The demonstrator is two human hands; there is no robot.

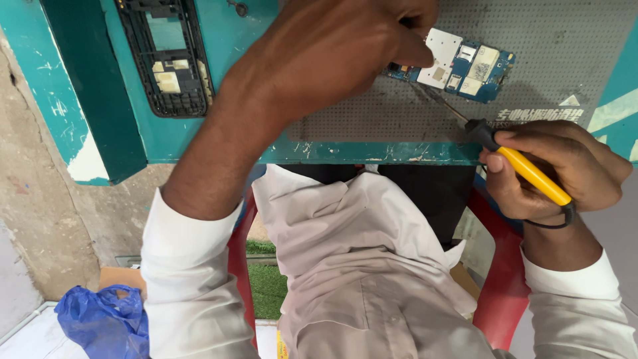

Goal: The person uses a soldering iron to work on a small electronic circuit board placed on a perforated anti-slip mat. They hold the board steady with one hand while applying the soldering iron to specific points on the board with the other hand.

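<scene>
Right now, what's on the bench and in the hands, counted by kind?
Circuit board, blue, held down by left hand: 1
Soldering iron, yellow handle, in right hand: 1
Black phone frame: 1
Perforated grey mat: 1
Total: 4

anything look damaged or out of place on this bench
The teal bench edge is chipped and scratched, with paint flaking to white. The black phone frame lies stripped open. The blue circuit board sits bare and slightly askew under the left hand; the right hand holds the yellow soldering iron.
</scene>
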